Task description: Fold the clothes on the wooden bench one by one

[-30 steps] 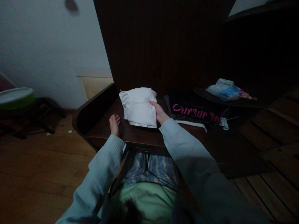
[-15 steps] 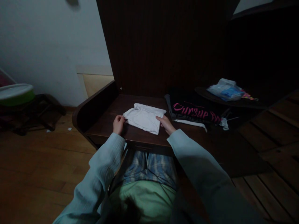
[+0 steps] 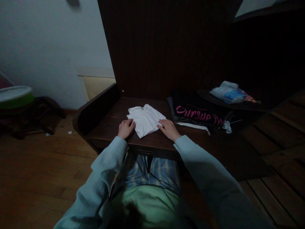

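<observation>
A folded white garment (image 3: 145, 119) lies flat on the dark wooden shelf (image 3: 107, 127) in front of me. My left hand (image 3: 125, 128) rests at its left edge with fingers curled lightly on the cloth. At the garment's right edge my right hand (image 3: 168, 128) lies flat, fingers stretched out on the fabric. Both hands press on the garment rather than grip it. A folded black garment with pink lettering (image 3: 196, 113) sits just to the right of the white one.
A plastic bag with blue contents (image 3: 227, 92) lies on a dark round surface at the back right. A tall dark panel (image 3: 162, 47) rises behind the shelf. A green and white bowl (image 3: 14, 97) sits on a low stand at far left. Wooden floor surrounds.
The white garment, held upright by my right hand a second ago, has been laid down flat on the shelf. Both hands have come to its edges and now rest on it.
</observation>
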A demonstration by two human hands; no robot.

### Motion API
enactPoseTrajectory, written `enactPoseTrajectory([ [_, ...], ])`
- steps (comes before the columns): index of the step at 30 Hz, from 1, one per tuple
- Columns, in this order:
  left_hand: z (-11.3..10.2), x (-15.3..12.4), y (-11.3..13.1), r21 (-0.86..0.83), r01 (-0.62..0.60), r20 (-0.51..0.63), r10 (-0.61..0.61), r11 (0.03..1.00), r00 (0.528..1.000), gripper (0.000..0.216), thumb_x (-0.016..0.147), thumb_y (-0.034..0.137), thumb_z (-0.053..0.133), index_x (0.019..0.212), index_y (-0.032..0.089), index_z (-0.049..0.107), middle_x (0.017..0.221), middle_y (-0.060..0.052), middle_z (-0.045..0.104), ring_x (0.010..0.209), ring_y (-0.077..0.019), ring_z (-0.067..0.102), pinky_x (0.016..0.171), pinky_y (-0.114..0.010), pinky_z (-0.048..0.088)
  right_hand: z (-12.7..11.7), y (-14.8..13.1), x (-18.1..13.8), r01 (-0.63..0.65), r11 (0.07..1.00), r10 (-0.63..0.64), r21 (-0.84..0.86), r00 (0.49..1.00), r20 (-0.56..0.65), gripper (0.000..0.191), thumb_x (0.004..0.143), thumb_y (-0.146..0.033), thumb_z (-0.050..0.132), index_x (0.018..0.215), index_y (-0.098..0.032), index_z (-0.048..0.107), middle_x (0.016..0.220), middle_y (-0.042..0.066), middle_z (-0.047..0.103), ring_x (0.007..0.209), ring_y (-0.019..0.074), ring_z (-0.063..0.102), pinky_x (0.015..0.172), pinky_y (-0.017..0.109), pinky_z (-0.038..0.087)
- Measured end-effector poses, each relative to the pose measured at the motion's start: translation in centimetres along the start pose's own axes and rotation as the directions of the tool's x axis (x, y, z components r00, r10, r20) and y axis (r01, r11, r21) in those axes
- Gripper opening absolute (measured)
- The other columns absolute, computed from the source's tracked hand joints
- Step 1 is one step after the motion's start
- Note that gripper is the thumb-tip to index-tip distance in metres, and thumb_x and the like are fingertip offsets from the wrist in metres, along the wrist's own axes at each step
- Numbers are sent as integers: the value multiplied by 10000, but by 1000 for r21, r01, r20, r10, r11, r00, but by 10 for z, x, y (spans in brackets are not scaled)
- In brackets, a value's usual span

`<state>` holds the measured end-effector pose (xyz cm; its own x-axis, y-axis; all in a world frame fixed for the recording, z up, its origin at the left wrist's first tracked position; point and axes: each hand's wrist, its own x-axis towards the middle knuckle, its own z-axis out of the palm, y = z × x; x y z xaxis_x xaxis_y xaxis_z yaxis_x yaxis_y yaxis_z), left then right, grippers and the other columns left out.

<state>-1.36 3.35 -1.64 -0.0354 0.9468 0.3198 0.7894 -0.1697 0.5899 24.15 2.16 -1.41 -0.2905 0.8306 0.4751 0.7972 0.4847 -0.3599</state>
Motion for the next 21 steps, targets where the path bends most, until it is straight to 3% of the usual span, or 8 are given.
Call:
enactPoseTrajectory([
  [3, 1, 1, -2, -40, 9, -19, -9, 999, 1000, 340, 755, 372, 479, 1006, 178, 600, 1062, -110, 625, 1041, -263, 512, 904, -393, 364, -4, -4, -3, 2, 1000, -2, 5, 1000, 15, 231, 847, -315, 415, 798, -202, 609, 769, 57, 640, 777, 183, 578, 752, 304, 411],
  [6, -2, 1, -4, -161, 15, -35, -21, 987, 999, 296, 745, 371, 492, 940, 171, 591, 942, -84, 650, 917, -213, 566, 846, -338, 411, -5, -1, 0, -55, 995, 62, 83, 994, -85, 191, 829, -248, 400, 844, -195, 583, 736, 41, 601, 695, 159, 558, 676, 268, 419],
  [9, -3, -1, -4, -236, 52, -23, -59, 970, 998, 320, 694, 393, 551, 925, 172, 565, 802, -44, 640, 766, -178, 585, 737, -299, 443, 1, 7, 4, -169, 982, 182, 88, 969, -168, 177, 761, -210, 453, 905, -168, 548, 808, 54, 568, 701, 161, 537, 678, 279, 424],
  [14, 1, -3, -3, -302, 90, 5, -93, 949, 996, 439, 641, 419, 597, 993, 167, 525, 617, 28, 549, 581, -135, 536, 599, -257, 426, 6, 15, 3, -386, 923, 384, 0, 918, -101, 177, 706, -337, 552, 792, -184, 532, 692, 15, 511, 656, 174, 508, 617, 291, 401],
  [18, -1, -5, -1, -345, 47, 51, -31, 938, 998, 517, 642, 413, 596, 1082, 159, 503, 585, 46, 511, 549, -126, 509, 581, -247, 414, 1, 15, 2, -329, 942, 335, 64, 937, -105, 129, 689, -309, 561, 649, -208, 491, 641, -9, 471, 614, 148, 485, 607, 274, 390],
  [21, -6, -7, 3, -331, -39, -18, 35, 943, 999, 488, 657, 403, 586, 1083, 169, 535, 644, 29, 537, 607, -127, 521, 646, -249, 423, -1, 13, 4, -255, 948, 283, 188, 949, -136, 109, 672, -247, 548, 617, -209, 461, 682, 3, 493, 617, 142, 494, 624, 276, 402],
])
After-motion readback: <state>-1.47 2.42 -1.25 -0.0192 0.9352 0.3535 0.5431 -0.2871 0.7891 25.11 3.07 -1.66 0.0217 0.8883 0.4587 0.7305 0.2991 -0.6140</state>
